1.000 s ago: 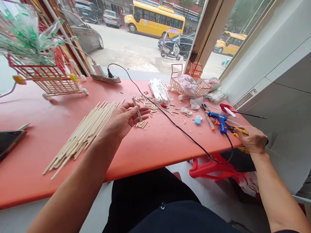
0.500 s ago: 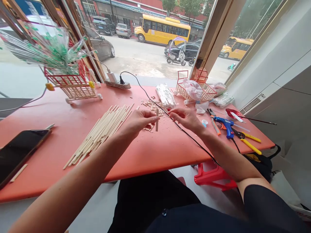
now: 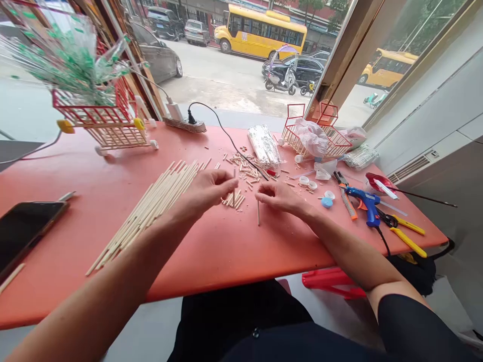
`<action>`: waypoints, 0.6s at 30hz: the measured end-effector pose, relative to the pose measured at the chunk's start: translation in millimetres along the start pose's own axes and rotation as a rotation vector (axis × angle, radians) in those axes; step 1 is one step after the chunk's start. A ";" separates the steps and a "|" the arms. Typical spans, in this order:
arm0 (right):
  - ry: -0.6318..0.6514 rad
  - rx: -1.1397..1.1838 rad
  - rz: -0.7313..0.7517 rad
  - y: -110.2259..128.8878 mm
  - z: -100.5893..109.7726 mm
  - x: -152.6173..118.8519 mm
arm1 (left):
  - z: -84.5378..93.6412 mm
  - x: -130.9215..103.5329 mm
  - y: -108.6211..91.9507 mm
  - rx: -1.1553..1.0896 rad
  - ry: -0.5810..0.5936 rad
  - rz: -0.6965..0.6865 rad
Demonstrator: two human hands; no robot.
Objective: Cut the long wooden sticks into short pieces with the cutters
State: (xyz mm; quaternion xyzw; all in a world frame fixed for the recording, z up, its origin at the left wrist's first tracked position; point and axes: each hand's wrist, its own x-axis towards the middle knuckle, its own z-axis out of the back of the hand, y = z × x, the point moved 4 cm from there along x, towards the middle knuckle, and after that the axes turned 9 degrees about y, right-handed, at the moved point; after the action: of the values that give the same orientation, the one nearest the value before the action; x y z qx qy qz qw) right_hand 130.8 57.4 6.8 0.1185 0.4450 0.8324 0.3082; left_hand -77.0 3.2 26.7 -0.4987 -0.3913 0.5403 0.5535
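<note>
Between thumb and fingers, my left hand (image 3: 217, 188) holds a short wooden stick (image 3: 234, 187) upright above the tabletop. A second short wooden stick (image 3: 258, 213) points down from the pinched fingers of my right hand (image 3: 278, 196). The two hands are apart, with a gap between the sticks. Just behind and below my left fingers lies a small group of short cut sticks (image 3: 237, 200). Many more cut pieces (image 3: 247, 163) are scattered beyond the hands. A pile of long wooden sticks (image 3: 151, 206) lies left of my left hand, partly covered by that forearm.
On the red table (image 3: 211, 261) a blue glue gun (image 3: 366, 201) and yellow-handled pliers (image 3: 409, 241) lie at the right. A stick-built cart (image 3: 109, 125) with plastic-wrapped stems stands at the left, another cart (image 3: 320, 141) at the back right. A black cable (image 3: 222, 125) runs between; a phone (image 3: 30, 226) lies left.
Both hands have come lower and moved apart. My right hand, earlier raised near the left, now holds a stick pointing down, while my left hand keeps one upright. The view has shifted slightly.
</note>
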 end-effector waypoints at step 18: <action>-0.112 0.207 0.118 7.4 -14.4 -5.2 | -41.2 4.0 -6.8 -0.115 0.097 -0.195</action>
State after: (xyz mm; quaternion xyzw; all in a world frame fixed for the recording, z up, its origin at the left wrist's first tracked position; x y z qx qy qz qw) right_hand 125.1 41.5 5.0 0.2220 0.5028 0.7908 0.2693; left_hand -35.1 2.4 24.8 -0.5146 -0.4410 0.4361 0.5921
